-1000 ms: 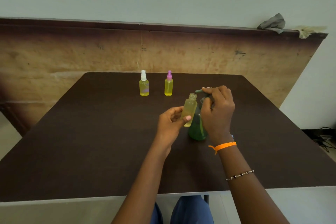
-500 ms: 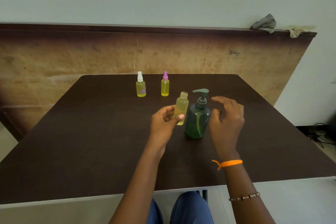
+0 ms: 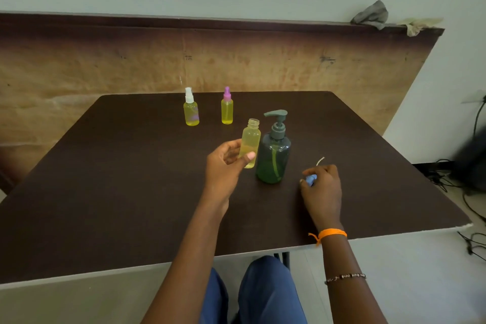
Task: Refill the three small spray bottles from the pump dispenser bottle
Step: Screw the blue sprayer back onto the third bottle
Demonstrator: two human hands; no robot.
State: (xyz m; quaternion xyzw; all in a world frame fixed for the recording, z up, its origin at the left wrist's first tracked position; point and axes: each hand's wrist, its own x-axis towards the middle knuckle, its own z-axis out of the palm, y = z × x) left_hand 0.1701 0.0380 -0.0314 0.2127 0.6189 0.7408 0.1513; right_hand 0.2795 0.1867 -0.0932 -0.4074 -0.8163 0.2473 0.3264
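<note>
On the dark table, far side, there's a white-capped bottle and next to it a pink-capped bottle, both upright and full of yellow stuff. Closer in, the left hand pinches an open bottle between thumb and fingers, upright, no cap on it, right beside the green pump bottle standing on the table. Over to the right, the right hand sits low on the table with fingers curled round a blue cap, its thin tube poking out past the knuckles
</note>
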